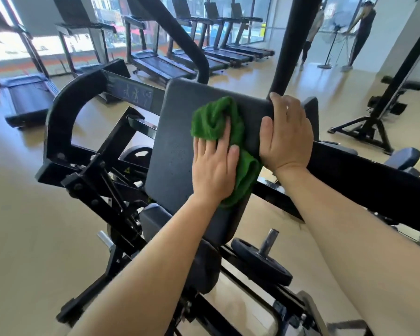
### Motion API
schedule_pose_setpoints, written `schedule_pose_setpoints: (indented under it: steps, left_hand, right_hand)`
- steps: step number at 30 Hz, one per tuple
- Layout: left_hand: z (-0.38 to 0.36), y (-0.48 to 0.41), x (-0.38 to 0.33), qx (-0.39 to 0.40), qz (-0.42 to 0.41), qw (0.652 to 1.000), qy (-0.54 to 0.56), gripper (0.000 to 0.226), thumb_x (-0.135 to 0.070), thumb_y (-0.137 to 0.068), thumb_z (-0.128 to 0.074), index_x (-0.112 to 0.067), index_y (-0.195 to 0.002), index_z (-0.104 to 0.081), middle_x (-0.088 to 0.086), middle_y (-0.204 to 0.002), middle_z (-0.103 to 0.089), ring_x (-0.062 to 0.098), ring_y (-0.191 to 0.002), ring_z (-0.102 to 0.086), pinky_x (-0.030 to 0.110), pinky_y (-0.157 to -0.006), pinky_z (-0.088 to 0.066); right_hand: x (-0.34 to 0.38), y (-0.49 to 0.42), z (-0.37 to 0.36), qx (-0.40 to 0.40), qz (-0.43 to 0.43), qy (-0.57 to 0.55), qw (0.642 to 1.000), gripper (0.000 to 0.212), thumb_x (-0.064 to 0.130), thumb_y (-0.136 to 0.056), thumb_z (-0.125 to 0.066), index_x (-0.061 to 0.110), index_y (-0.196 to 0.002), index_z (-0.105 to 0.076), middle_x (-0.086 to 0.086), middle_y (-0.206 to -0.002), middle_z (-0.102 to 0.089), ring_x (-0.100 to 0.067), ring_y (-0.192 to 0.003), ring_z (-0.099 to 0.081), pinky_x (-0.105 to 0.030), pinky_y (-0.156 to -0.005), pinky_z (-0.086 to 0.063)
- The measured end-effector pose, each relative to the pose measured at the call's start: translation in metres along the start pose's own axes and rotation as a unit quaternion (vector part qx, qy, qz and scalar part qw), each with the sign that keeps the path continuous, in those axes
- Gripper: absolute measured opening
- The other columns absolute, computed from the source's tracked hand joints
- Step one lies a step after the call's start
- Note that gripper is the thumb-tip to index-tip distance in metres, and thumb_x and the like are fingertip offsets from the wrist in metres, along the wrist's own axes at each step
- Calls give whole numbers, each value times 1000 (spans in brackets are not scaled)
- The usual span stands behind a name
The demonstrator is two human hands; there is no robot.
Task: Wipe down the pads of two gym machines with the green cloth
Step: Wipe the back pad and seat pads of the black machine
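A dark back pad (177, 141) of a black weight machine tilts up in the centre of the head view. The green cloth (216, 117) is bunched against the pad's right half. My left hand (214, 166) lies flat on the cloth and presses it to the pad, fingers spread. My right hand (286, 134) wraps around the pad's upper right edge, thumb on the front face. Below the back pad sits the dark seat pad (204, 265), partly hidden by my left forearm.
The machine's black frame (87, 170) and a weight plate on its peg (262, 260) crowd the lower area. A black upright post (294, 44) rises behind my right hand. Treadmills (155, 61) line the windows. Two people stand by a fan at far right (359, 32).
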State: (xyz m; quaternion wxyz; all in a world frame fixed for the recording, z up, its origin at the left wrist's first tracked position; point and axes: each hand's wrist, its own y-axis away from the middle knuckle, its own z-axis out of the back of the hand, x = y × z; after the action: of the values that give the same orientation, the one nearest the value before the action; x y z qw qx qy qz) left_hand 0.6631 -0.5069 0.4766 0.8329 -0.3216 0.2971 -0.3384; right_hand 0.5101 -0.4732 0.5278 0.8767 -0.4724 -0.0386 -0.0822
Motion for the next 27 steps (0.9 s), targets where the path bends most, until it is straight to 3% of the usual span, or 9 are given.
schedule_pose_setpoints:
  steps: [4, 7, 10, 12, 17, 19, 23, 27]
  left_hand:
    - [1, -38, 64, 20, 202, 979, 14, 61, -38, -101, -16, -19, -158, -7, 8, -166, -8, 30, -154, -5, 48, -124, -4]
    - [-4, -32, 89, 2, 264, 964, 24, 58, -38, -104, -13, -20, -159, -7, 7, -167, -4, 27, -154, -4, 47, -124, -3]
    - [-10, -7, 79, 12, 297, 955, 18, 66, -44, -99, -4, -13, -158, -9, 15, -166, -6, 36, -153, -4, 50, -124, -4]
    - [-13, 19, 51, 34, 245, 969, 0, 70, -49, -100, -2, -9, -157, -12, 19, -164, -12, 41, -151, -9, 53, -123, -7]
    - [-7, 45, 22, 84, -42, 995, -24, 63, -46, -102, -16, -12, -155, -17, 18, -155, -32, 42, -142, -27, 53, -121, -17]
    - [-4, 31, 47, 81, -69, 994, -35, 62, -44, -102, -20, -15, -156, -19, 17, -154, -35, 39, -144, -28, 54, -121, -18]
    - [-12, 13, 117, 60, 123, 989, -51, 63, -40, -101, -13, -10, -155, -24, 11, -162, -23, 29, -150, -18, 48, -124, -10]
    - [-17, 25, 149, -4, 354, 933, 63, 59, -34, -105, -17, -4, -156, -16, 12, -165, -14, 25, -152, -11, 42, -124, -8]
  right_hand:
    - [1, 0, -1, -4, 3, 6, 1000, 52, 32, -100, -37, 3, -140, -52, -19, -131, -58, -40, -107, -58, -47, -79, -49]
    - [1, 0, -1, -7, 3, 13, 1000, 51, 31, -99, -37, 4, -138, -53, -19, -129, -58, -39, -104, -59, -47, -77, -49]
    - [1, 0, -1, -6, 2, 12, 1000, 50, 31, -99, -38, 4, -138, -54, -18, -128, -58, -38, -103, -59, -47, -78, -48]
    - [1, 0, -1, -7, 1, 12, 1000, 50, 31, -99, -38, 4, -138, -54, -18, -128, -59, -38, -102, -59, -46, -78, -48]
    - [0, 1, -2, -11, 2, 15, 1000, 50, 31, -99, -38, 4, -137, -54, -20, -126, -58, -39, -99, -57, -47, -77, -47]
    - [0, 2, -2, -14, 2, 13, 1000, 50, 31, -99, -37, 3, -137, -54, -20, -125, -58, -40, -98, -57, -48, -78, -47]
    - [0, 1, -3, -20, 2, 13, 1000, 51, 32, -100, -35, 3, -137, -54, -21, -123, -59, -42, -97, -58, -48, -78, -47]
    - [0, 1, -3, -22, 1, 16, 1000, 51, 32, -100, -34, 3, -137, -55, -21, -122, -59, -41, -96, -58, -46, -78, -46]
